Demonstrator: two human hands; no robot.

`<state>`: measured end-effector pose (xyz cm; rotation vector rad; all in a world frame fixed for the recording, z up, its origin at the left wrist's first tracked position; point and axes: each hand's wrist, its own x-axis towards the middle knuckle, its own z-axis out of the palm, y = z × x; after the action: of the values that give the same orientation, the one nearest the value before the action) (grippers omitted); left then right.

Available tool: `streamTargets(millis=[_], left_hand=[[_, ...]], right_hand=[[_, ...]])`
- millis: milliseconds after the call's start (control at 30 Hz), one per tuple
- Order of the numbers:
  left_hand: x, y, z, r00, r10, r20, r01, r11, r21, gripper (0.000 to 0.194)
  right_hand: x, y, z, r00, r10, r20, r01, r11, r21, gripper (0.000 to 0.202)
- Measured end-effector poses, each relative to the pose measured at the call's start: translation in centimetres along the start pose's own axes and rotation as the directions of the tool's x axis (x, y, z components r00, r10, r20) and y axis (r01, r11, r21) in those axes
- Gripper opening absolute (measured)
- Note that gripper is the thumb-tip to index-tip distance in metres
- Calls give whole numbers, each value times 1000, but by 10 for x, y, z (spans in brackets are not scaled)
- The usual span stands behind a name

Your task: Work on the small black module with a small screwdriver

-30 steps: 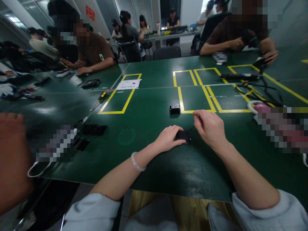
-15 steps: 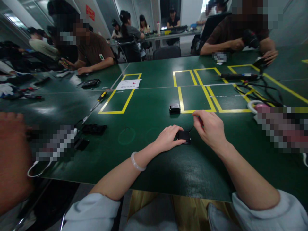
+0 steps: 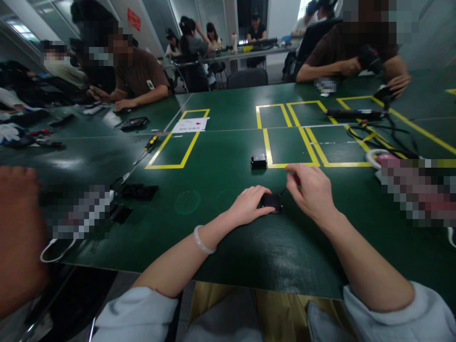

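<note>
My left hand (image 3: 250, 204) is closed on a small flat black rectangular part (image 3: 272, 203) that lies on the green table (image 3: 228, 256), with thumb and fingers along its left side. Just up and to the right, my right hand (image 3: 311, 190) pinches a thin dark tool (image 3: 284, 192), whose shaft runs down to the part's upper right corner. The tool's kind and its handle are hidden by my fingers. A small black block (image 3: 258, 161) sits on the table a little beyond both hands.
Yellow tape outlines (image 3: 294, 165) mark the table. A yellow-black screwdriver (image 3: 151, 142), black parts (image 3: 139, 191) and a cabled white strip lie left. At right are a tape roll (image 3: 376, 157) and black cables (image 3: 399, 137). A co-worker's arm (image 3: 21, 237) reaches in at far left.
My hands and the black part stay almost where they were. In the background, a seated person has raised an arm toward their head.
</note>
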<state>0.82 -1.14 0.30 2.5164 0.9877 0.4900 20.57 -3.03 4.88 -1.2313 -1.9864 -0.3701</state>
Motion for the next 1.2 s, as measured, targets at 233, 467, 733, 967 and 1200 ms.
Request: streamTargets(millis=[233,467,733,967,1200], left_hand=[[0,0,0,1000,-8,6,8,1000,5,40],[0,0,-2,1000,1,9,-1,1000,-5,39],[0,-1,0,1000,2,5,-2,1000,10,40],[1,-1,0,1000,10,-2,-10,1000,4,40],[0,-2,0,1000,4,2,-4,1000,-3,40]], right_hand=[[1,1,-2,1000,7,27,-6,1000,-17,14],[-1,0,0,999,38,-7,-38,999,-6,17],[-1,0,0,998,58,28,-59,998,39,17],[0,-1,-1,1000,28,7,-28,1000,5,14],[1,-1,0,1000,-11,-7,11,999,-31,10]])
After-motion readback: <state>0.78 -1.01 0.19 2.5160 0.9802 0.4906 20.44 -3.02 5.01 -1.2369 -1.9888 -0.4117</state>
